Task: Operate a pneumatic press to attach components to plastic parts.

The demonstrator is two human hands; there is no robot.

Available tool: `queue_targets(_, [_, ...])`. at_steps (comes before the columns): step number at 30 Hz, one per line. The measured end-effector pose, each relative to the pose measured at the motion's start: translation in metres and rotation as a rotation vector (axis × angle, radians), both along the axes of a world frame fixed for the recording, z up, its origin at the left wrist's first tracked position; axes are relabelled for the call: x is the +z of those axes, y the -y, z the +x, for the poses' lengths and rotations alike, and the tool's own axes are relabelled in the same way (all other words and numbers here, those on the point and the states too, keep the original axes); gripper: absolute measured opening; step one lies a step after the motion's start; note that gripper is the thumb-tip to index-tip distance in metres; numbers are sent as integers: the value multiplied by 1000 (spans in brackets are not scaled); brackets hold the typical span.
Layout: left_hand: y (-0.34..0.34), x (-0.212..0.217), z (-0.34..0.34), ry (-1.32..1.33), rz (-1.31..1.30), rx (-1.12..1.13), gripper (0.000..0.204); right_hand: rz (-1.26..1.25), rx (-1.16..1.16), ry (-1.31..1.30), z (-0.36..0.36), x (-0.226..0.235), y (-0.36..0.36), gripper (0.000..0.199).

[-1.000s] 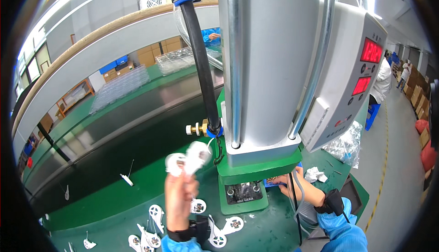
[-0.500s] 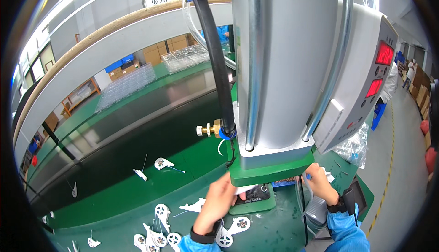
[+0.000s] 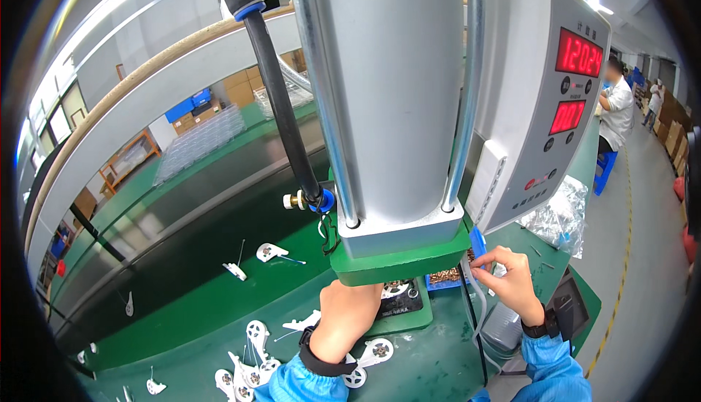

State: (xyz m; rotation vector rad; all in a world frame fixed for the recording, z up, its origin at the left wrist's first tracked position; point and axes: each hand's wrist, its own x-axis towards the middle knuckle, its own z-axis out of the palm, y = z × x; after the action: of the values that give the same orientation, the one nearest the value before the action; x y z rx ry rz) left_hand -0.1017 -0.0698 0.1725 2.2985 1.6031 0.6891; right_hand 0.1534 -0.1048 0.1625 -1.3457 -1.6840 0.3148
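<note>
My left hand [image 3: 349, 313] reaches in under the green block [image 3: 401, 262] of the press, and the block hides its fingers. Beside it a white plastic part [image 3: 396, 289] lies on the black plate [image 3: 403, 307] of the green fixture. At the right, my right hand [image 3: 510, 279] has thumb and forefinger pinched together near a grey tube, next to the blue bin [image 3: 477, 245]. Whatever is between those fingertips is too small to make out. Small copper-coloured pieces [image 3: 444, 276] fill the bin.
The press's grey cylinder [image 3: 398, 95] and a control box [image 3: 537, 102] with red displays tower over the work. Several white wheel-like parts [image 3: 255, 332] lie at the left. A clear plastic bag [image 3: 558, 216] rests at the right; a person [image 3: 617, 110] sits beyond.
My left hand has gone farther in under the press block. My right hand has shifted slightly left and down, beside the bin. The view has turned, so the press appears farther left.
</note>
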Motion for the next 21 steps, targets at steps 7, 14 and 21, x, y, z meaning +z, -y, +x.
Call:
queue_targets(7, [-5, -4, -10, 13, 47, -2, 15, -85, 95, -226, -6, -15, -3, 11])
queue_targets(14, [14, -7, 5, -67, 52, 86, 14, 95, -48, -637, 2, -42, -17, 8])
queue_targets(21, [-14, -6, -4, 47, 311, -207, 8, 61, -76, -684, 8, -55, -21, 8])
